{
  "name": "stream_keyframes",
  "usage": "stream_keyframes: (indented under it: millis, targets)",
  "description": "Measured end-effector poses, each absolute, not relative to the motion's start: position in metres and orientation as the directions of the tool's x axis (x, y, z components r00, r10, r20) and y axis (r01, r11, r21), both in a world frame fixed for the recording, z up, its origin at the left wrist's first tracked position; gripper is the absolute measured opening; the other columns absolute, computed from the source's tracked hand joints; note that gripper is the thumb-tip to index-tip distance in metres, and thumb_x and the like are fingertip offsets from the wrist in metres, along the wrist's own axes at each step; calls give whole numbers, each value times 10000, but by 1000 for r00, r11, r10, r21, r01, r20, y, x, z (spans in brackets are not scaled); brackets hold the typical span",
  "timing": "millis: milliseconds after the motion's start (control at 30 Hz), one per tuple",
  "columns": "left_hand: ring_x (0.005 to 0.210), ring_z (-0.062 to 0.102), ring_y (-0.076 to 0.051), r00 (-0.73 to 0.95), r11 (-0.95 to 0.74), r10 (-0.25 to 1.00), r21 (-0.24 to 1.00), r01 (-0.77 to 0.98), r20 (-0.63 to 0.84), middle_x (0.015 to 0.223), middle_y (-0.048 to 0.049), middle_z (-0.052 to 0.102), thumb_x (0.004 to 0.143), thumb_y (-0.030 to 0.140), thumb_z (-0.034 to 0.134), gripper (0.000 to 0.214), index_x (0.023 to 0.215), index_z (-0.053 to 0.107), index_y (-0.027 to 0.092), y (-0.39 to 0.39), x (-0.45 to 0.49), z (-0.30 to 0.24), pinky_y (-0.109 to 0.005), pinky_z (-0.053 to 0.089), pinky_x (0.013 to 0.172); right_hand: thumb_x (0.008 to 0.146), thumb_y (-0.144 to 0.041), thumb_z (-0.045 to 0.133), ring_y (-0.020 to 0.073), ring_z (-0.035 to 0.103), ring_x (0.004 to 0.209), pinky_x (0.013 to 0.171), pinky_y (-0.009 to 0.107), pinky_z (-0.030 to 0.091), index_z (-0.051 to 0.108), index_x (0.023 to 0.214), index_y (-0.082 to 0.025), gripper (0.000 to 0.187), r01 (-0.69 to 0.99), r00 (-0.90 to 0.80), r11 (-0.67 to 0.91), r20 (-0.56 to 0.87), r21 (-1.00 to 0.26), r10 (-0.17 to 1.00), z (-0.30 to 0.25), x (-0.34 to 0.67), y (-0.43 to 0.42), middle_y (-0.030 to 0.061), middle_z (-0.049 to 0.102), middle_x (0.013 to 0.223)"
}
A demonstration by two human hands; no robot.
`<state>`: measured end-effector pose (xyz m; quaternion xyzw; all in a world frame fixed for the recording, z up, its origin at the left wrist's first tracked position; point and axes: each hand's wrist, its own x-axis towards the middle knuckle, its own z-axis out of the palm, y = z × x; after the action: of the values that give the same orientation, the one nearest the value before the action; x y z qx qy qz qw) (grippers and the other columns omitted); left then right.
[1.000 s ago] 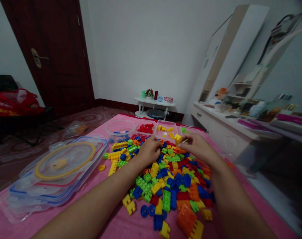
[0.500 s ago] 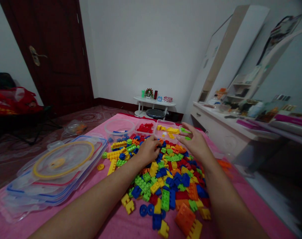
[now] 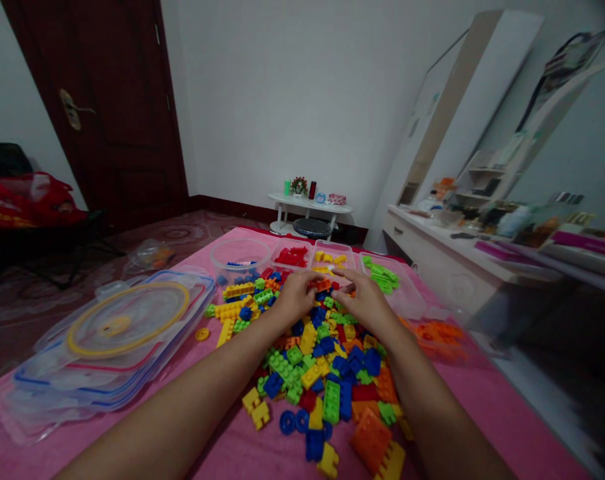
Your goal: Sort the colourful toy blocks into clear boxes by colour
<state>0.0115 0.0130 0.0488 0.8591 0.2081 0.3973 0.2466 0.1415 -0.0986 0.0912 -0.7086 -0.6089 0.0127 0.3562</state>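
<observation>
Over the far part of a heap of plastic building bricks (image 3: 327, 367), my left hand (image 3: 297, 297) has its fingers curled in a pinch. An orange building brick (image 3: 323, 285) shows at its fingertips. My right hand (image 3: 365, 300) reaches in from the other side, thumb and fingers apart, close to that brick; nothing shows in its grip. Beyond the hands stand clear boxes: one holds red bricks (image 3: 292, 256), one yellow bricks (image 3: 331, 258), and one green bricks (image 3: 383, 275). A round clear tub (image 3: 240, 253) has blue pieces in it.
Stacked clear lids (image 3: 117, 340) lie on the pink cloth (image 3: 262, 453) at the left. Orange bricks (image 3: 440, 337) sit in a clear box beyond my right forearm. A yellow wheel (image 3: 202, 335) lies left of the heap. A white dresser (image 3: 432, 247) stands at the right.
My right hand has moved left and down from the box of green bricks to the heap, beside my left hand. My left hand has shifted slightly up and away.
</observation>
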Motion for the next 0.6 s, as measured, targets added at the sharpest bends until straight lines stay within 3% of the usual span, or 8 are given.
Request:
stream_keyframes:
  millis: [100, 233, 400, 533, 600]
  targets:
    - [869, 639, -170, 637, -644, 604, 764, 37, 479, 976, -81, 699, 724, 67, 557, 319, 1019, 662, 129, 14, 11, 61, -304, 503, 813, 707, -177, 631, 102, 613, 679, 748, 270, 489, 535, 1266, -208, 568, 853, 253, 4, 420, -522, 871, 90, 141, -98, 78, 592, 1226]
    - [717, 624, -130, 791, -387, 544, 920, -60, 281, 878, -72, 701, 740, 136, 586, 314, 1044, 651, 90, 16, 6, 76, -237, 495, 656, 728, -203, 617, 156, 615, 775, 735, 274, 472, 652, 1121, -197, 395, 880, 239, -4, 434, -476, 868, 92, 140, -99, 57, 685, 1038]
    - [719, 610, -130, 849, -356, 498, 934, 15, 177, 855, -56, 703, 782, 307, 584, 336, 1027, 669, 93, 16, -1, 85, -208, 460, 609, 714, -235, 628, 178, 624, 757, 685, 268, 465, 715, 979, -182, 284, 880, 272, -105, 309, -464, 911, 108, 152, -109, 51, 717, 903]
    - [785, 628, -157, 838, -429, 508, 902, 47, 197, 899, -68, 711, 773, 298, 589, 321, 1007, 675, 96, 21, -1, 82, -235, 465, 667, 714, -295, 630, 199, 639, 800, 707, 281, 473, 721, 937, -182, 266, 883, 353, -219, 282, -415, 892, 128, 189, -132, 61, 713, 936]
    - [781, 636, -163, 840, -456, 502, 889, 53, 207, 896, -75, 712, 771, 286, 586, 313, 999, 675, 92, 24, 0, 78, -250, 470, 689, 718, -330, 623, 213, 643, 795, 716, 305, 475, 723, 904, -191, 253, 868, 461, -350, 311, -352, 831, 136, 213, -147, 73, 712, 896]
